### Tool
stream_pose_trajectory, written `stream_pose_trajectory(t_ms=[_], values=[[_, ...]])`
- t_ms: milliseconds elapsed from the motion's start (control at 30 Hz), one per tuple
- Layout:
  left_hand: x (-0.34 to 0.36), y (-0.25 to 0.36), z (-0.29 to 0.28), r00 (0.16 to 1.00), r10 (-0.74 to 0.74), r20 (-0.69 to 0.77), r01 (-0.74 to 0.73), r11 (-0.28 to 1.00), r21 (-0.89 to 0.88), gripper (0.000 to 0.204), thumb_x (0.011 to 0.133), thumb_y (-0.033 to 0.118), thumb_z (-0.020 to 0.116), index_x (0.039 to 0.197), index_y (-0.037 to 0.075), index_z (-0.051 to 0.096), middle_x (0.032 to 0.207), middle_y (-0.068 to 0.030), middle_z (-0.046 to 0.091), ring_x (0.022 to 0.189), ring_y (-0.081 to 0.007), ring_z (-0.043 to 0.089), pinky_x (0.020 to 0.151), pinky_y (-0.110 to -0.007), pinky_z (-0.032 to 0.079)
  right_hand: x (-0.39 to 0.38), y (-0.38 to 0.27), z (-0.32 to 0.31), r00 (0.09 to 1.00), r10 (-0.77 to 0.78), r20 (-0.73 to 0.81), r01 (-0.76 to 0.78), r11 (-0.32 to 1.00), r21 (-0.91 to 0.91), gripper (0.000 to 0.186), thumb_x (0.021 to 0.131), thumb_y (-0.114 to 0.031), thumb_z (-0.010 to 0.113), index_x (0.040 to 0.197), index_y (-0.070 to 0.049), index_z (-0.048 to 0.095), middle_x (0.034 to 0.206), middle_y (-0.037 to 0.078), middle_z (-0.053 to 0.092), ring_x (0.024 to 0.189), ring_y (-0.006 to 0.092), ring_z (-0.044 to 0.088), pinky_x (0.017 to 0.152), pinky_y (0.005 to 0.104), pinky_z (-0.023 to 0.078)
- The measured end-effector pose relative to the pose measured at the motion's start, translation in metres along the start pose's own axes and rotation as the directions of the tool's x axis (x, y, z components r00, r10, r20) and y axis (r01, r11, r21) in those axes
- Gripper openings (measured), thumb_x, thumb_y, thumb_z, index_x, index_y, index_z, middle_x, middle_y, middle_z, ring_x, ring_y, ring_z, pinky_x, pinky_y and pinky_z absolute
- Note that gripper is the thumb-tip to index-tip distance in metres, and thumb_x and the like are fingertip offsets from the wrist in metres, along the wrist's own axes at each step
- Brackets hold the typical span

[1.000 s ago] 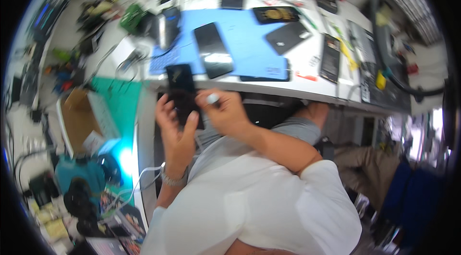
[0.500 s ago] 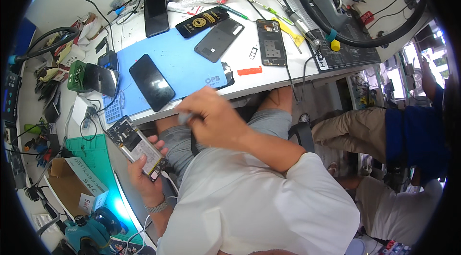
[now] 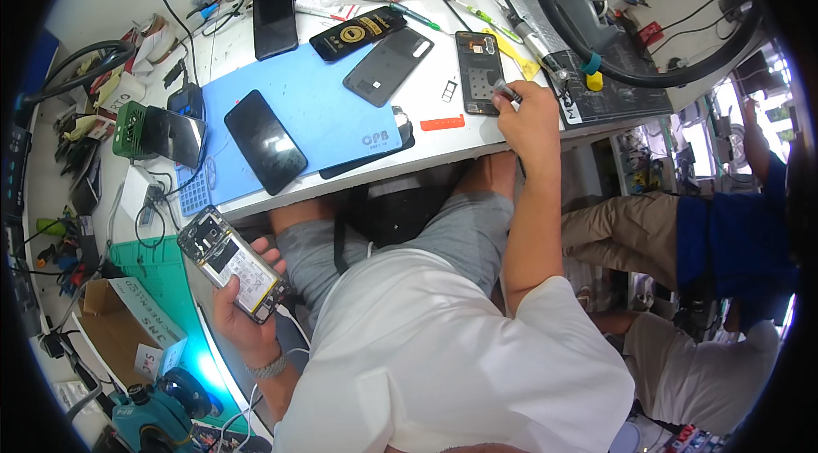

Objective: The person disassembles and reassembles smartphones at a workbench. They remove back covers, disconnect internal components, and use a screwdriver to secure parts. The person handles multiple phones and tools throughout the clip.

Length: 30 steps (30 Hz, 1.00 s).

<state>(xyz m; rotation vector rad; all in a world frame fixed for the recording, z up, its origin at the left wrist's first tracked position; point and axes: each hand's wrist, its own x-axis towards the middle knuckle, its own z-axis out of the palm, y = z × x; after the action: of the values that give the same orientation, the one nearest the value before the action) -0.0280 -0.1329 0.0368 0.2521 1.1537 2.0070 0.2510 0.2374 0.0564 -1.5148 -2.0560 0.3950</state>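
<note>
My left hand [image 3: 240,317] holds an opened phone [image 3: 243,270], its white battery and circuit board exposed. A white cable [image 3: 292,317] runs from the phone's lower end. Over the right side of the bench, my right hand [image 3: 528,116] pinches a small grey part [image 3: 509,93], too small to identify. It is above the lower corner of a dark phone frame [image 3: 479,69]. Left of that frame lie a small tray piece [image 3: 449,91], a red strip [image 3: 442,122] and a grey back cover [image 3: 389,67]. Another dark phone [image 3: 265,142] rests on the blue mat [image 3: 341,125].
A black phone [image 3: 275,18] and a gold-marked black panel [image 3: 358,33] lie farther back. Tools and a black cable hose [image 3: 630,74] occupy the right. An open cardboard box [image 3: 115,325] and a teal microscope [image 3: 153,410] stand at left. Other people [image 3: 724,240] are at right.
My right hand has swung right and away from me, from near the held phone to the dark phone frame, carrying the small grey part. My left hand and its phone have shifted slightly left.
</note>
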Motion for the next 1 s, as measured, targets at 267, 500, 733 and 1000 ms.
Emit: stream_pose_trajectory(t_ms=[267,500,733,1000], values=[[0.002,0.003,0.009,1.000,0.021,0.017,-0.024,0.980,0.200,0.062,0.094,0.019,0.059,0.149,-0.008,0.045,0.132,-0.0325,0.066,0.109,-0.0374,0.074,0.093,-0.049,0.064,-0.002,-0.018,0.018,0.990,-0.094,0.102,0.113,0.972,-0.207,0.019,0.078,-0.010,0.073,0.088,0.005,0.079,0.091,0.028,0.074,0.096,0.0474,0.066,0.091,0.0512,0.054],[0.047,0.013,0.024,0.968,0.242,0.069,-0.221,0.688,0.691,0.052,0.088,0.002,0.062,0.138,0.004,0.047,0.117,-0.0117,0.062,0.110,-0.0204,0.061,0.098,-0.035,0.051,0.009,-0.024,0.023,0.983,0.028,0.183,0.015,0.972,-0.234,0.023,0.083,-0.014,0.071,0.090,0.006,0.079,0.093,0.031,0.074,0.097,0.0495,0.067,0.090,0.0523,0.055],[0.115,0.009,0.063,0.815,0.474,0.332,-0.347,-0.059,0.936,0.063,0.090,0.031,0.086,0.131,-0.004,0.053,0.122,-0.0247,0.060,0.115,-0.0392,0.059,0.100,-0.047,0.048,0.007,-0.017,0.019,0.978,0.052,0.201,-0.002,0.971,-0.241,0.028,0.089,-0.017,0.073,0.107,0.004,0.079,0.101,0.027,0.076,0.104,0.0476,0.066,0.096,0.0509,0.053],[0.154,-0.005,0.075,0.826,0.381,0.414,-0.364,-0.200,0.910,0.071,0.080,0.036,0.093,0.130,0.002,0.056,0.120,-0.0239,0.060,0.111,-0.0445,0.057,0.099,-0.051,0.047,0.005,-0.004,0.018,0.994,-0.049,-0.098,0.027,0.977,-0.212,0.025,0.087,-0.018,0.077,0.099,0.005,0.078,0.096,0.027,0.074,0.099,0.0444,0.066,0.093,0.0514,0.049]])
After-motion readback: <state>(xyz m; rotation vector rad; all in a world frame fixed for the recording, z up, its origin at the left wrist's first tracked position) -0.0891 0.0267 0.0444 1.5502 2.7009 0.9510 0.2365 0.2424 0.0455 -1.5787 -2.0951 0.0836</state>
